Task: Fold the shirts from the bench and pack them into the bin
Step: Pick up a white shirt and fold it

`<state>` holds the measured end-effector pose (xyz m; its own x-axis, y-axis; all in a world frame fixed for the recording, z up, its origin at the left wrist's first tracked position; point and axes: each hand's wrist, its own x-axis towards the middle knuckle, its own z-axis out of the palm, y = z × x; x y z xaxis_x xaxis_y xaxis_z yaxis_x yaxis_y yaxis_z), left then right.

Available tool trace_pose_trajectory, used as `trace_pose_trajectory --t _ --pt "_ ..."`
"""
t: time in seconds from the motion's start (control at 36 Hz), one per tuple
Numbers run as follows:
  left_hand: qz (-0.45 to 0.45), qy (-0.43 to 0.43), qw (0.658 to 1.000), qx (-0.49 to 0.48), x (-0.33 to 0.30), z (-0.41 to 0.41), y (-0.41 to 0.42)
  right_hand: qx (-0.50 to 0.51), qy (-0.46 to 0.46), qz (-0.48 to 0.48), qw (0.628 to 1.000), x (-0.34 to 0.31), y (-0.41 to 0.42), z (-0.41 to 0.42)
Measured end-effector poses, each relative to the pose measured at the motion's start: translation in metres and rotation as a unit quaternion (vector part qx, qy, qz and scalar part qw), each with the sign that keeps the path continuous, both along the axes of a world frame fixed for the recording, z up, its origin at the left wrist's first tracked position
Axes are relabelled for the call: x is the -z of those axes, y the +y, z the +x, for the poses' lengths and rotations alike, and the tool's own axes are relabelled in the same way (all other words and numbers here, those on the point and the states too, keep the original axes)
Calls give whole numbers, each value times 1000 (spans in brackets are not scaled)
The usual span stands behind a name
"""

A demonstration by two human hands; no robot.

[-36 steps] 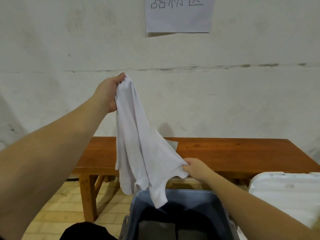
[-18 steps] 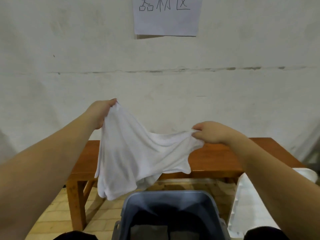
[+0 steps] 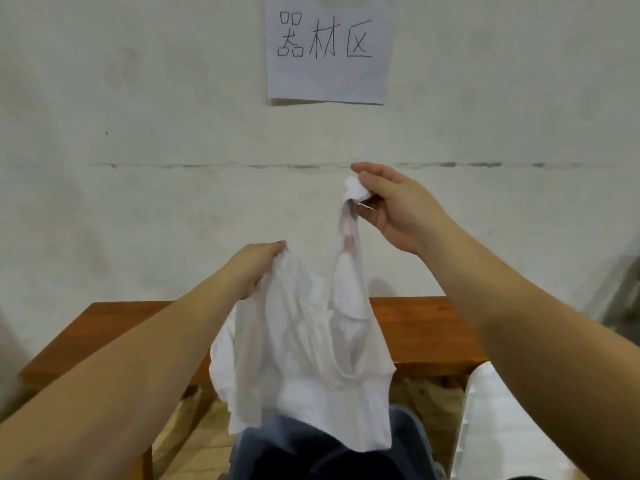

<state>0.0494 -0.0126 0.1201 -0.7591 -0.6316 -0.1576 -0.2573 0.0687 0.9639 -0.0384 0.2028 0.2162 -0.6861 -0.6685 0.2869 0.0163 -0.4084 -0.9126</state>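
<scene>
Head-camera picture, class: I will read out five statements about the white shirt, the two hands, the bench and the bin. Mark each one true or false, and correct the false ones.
1. Both hands hold the white shirt in the air. True.
2. The left hand is higher than the right hand. False: the right hand is higher.
3. The shirt lies folded flat on the bench. False: it hangs unfolded in front of the bench.
4. The bin is below the hanging shirt. True.
5. The paper sign on the wall is blank. False: it bears handwritten characters.
</scene>
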Motion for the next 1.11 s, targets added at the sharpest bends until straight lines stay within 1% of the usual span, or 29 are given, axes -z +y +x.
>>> trace_pose_trajectory --t 0.06,0.08,0.11,0.14,0.17,0.19,0.22,0.25,0.28,0.31,0.42,0.5,0.53,0.58,0.67,0.75,0.83,1.0,1.11 --pt "-52 -7 998 17 0 1 13 9 -7 -42 999 -6 -3 -1" --pt "-82 -12 997 10 1 5 21 16 -8 -61 998 -10 -4 -1" --pt "-95 -19 995 1 3 10 29 24 -7 -77 997 -13 -4 -1" --pt "-78 -32 996 8 7 15 36 31 -5 -89 996 -17 -4 -2" --pt "-34 -50 997 38 11 18 43 37 -2 -95 995 -19 -5 -3" --pt "28 -67 993 92 13 22 49 43 1 -96 994 -20 -6 -4" --pt "99 -73 981 151 15 26 54 47 3 -94 995 -20 -7 -4" --pt "149 -67 966 200 16 30 58 49 5 -89 995 -20 -9 -4" --pt "179 -49 955 233 18 33 59 51 6 -85 995 -20 -12 -4" --pt "189 -31 950 246 19 34 60 54 7 -84 995 -20 -14 -4" --pt "177 -7 956 235 18 32 57 64 9 -88 994 -19 -13 -8" --pt "130 5 976 177 16 30 54 71 16 -88 993 -21 -8 -11" --pt "140 14 977 160 15 29 53 73 17 -88 993 -21 -6 -12" --pt "168 19 973 158 13 28 56 77 18 -88 993 -23 -2 -13" --pt "161 13 972 172 17 21 64 78 22 -89 993 -26 2 -14" --pt "166 22 957 238 17 15 79 80 22 -96 992 -30 4 -16" --pt "180 37 950 253 14 13 93 82 22 -101 991 -32 9 -19" --pt "279 103 920 254 15 1 86 87 15 -113 990 -31 26 -33" --pt "360 159 882 259 13 5 86 99 10 -110 989 -24 34 -43"
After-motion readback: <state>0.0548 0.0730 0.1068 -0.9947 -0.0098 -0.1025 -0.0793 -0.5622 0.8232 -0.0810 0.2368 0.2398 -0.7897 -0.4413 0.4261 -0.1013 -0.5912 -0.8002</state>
